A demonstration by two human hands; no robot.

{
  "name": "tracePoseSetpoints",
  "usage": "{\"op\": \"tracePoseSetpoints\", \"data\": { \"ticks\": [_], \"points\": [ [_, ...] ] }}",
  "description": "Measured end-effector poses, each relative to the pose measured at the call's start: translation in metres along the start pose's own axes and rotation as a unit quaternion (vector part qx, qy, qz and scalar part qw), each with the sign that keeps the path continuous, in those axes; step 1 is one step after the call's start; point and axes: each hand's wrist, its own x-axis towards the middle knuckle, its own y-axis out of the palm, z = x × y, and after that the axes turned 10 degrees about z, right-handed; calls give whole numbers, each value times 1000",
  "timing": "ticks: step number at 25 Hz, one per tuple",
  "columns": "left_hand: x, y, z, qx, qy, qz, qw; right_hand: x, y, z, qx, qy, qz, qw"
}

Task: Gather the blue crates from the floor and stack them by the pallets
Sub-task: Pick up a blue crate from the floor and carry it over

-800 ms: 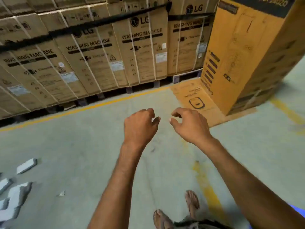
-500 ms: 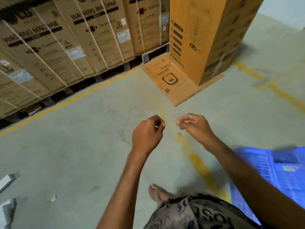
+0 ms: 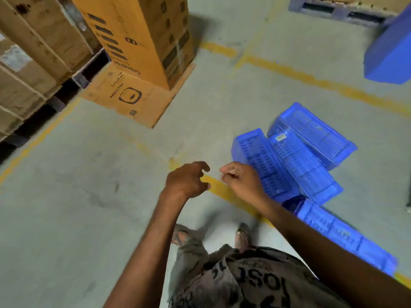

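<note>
Several blue plastic crates lie jumbled on the concrete floor at the right: one closest to my hands, one leaning across it, one behind, and one partly hidden under my right forearm. A blue stack stands at the upper right beside a pallet. My left hand and my right hand hover in front of me with loosely curled fingers and hold nothing. My right hand is just left of the closest crate.
A tall orange carton stands on a flattened cardboard sheet at the upper left. Stacked brown boxes on dark pallets fill the left edge. Yellow floor lines cross the concrete. My sandalled feet are below.
The view has swung right: the washing machine boxes slid off to the left and the blue crates came into sight. Both hands stayed held out and empty.
</note>
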Motion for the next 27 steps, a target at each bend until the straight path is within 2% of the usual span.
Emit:
{"op": "tracePoseSetpoints", "data": {
  "ticks": [3, 7, 11, 15, 21, 27],
  "points": [
    [24, 21, -57, 37, 37, 66, 996, -30, -39, -46, 20, 49, -72, 996],
    [61, 41, -122, 120, 154, 65, 979, -54, -74, -91, 33, 131, -166, 977],
    [102, 68, -165, 142, 271, 104, 946, -66, -94, -116, 56, 190, -262, 945],
    [143, 98, -193, 158, 334, 167, 914, -71, -112, -153, 82, 223, -355, 904],
    [192, 135, -215, 175, 290, 197, 920, -71, -145, -216, 98, 248, -346, 899],
    [229, 171, -239, 143, 259, 199, 934, -40, -164, -265, 104, 251, -290, 918]
  ]
}}
